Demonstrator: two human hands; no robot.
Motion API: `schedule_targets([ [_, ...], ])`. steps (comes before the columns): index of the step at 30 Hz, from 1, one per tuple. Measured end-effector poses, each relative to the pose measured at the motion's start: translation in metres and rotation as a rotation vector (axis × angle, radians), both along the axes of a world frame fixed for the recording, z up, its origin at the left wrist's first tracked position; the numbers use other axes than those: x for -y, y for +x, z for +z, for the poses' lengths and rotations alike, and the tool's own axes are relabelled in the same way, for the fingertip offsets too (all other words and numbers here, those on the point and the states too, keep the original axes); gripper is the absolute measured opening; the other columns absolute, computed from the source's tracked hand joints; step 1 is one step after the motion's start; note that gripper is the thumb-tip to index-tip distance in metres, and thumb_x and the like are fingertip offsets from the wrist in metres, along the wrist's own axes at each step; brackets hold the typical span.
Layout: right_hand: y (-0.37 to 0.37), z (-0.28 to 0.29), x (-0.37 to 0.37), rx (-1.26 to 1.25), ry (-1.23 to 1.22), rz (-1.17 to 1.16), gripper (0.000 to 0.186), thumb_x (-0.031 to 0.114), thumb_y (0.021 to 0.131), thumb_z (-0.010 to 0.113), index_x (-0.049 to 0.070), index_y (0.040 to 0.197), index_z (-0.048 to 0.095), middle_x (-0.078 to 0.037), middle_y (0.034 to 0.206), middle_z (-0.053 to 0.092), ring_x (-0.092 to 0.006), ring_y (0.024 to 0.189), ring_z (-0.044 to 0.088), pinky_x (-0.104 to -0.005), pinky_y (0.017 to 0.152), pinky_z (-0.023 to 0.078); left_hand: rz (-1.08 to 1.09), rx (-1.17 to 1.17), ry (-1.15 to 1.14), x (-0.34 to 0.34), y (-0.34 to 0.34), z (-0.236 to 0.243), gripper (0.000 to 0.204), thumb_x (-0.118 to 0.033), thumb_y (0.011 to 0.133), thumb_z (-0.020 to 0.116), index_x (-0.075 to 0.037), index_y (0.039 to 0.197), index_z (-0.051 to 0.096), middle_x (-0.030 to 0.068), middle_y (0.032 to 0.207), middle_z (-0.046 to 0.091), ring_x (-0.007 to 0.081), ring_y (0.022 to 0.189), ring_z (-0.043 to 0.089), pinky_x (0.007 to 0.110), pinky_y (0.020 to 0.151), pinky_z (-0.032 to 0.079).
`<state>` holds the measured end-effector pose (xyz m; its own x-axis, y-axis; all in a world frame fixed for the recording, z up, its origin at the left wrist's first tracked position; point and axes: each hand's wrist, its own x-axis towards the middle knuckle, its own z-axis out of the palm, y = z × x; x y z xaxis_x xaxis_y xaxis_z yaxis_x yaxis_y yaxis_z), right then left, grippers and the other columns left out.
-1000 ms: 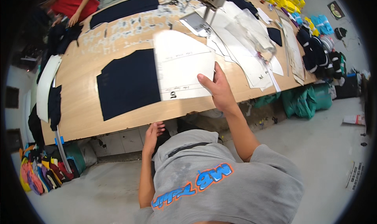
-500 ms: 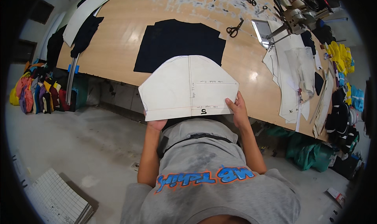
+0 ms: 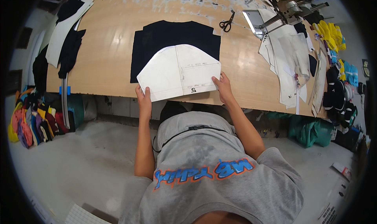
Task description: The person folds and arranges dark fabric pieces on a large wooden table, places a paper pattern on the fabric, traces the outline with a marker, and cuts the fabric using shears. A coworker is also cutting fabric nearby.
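While the left hand (image 3: 143,99) pinches the near left corner of a white paper pattern piece (image 3: 178,71), fingers closed on its edge, the right hand (image 3: 224,87) grips the near right corner in the same way. Between both hands the pattern lies flat over the near part of a black fabric piece (image 3: 172,37) spread on the wooden table (image 3: 106,47). Beyond the right hand, well apart, lie black scissors (image 3: 226,24). Further to that hand's right sits a stack of white paper patterns (image 3: 288,59).
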<state>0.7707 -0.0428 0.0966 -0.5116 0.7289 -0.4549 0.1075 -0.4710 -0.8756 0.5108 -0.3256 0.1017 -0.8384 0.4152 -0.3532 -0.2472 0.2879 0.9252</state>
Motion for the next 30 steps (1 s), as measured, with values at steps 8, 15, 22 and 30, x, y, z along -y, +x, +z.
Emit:
schedule_targets([
  [8, -0.062, -0.061, -0.017, 0.567, 0.616, 0.011, 0.051, 0.017, 0.105, 0.076, 0.0, 0.149, 0.056, -0.016, 0.126, 0.072, -0.0249, 0.114, 0.068, -0.0365, 0.1, 0.055, -0.21, -0.137, -0.092, -0.03, -0.103, -0.076, 0.044, -0.016, 0.112, 0.063, 0.004, 0.152, 0.059, 0.0119, 0.128, 0.071, 0.0179, 0.104, 0.067, 0.036, 0.091, 0.057],
  [15, -0.059, -0.076, 0.008, 0.674, 0.609, -0.105, 0.061, 0.018, 0.102, 0.078, 0.003, 0.157, 0.054, -0.009, 0.114, 0.066, -0.0223, 0.099, 0.06, -0.0377, 0.097, 0.053, -0.392, -0.344, -0.239, -0.026, -0.135, -0.077, 0.046, -0.018, 0.108, 0.072, 0.002, 0.148, 0.064, 0.0094, 0.115, 0.068, 0.0209, 0.094, 0.065, 0.037, 0.089, 0.057],
  [22, -0.053, -0.092, 0.012, 0.744, 0.721, -0.096, 0.062, 0.014, 0.1, 0.08, 0.001, 0.155, 0.057, -0.008, 0.11, 0.061, -0.0199, 0.091, 0.057, -0.0356, 0.085, 0.053, -0.386, -0.372, -0.233, -0.035, -0.142, -0.069, 0.046, -0.015, 0.105, 0.075, -0.001, 0.148, 0.066, 0.0088, 0.112, 0.067, 0.0206, 0.093, 0.065, 0.037, 0.087, 0.057],
  [30, -0.067, -0.073, 0.023, 0.895, 0.858, -0.049, 0.063, 0.016, 0.098, 0.082, 0.0, 0.153, 0.057, -0.017, 0.116, 0.063, -0.0333, 0.107, 0.061, -0.0446, 0.096, 0.052, -0.449, -0.573, -0.293, -0.031, -0.134, -0.061, 0.056, -0.011, 0.102, 0.077, -0.002, 0.155, 0.061, 0.0098, 0.119, 0.065, 0.0224, 0.095, 0.068, 0.04, 0.088, 0.059],
])
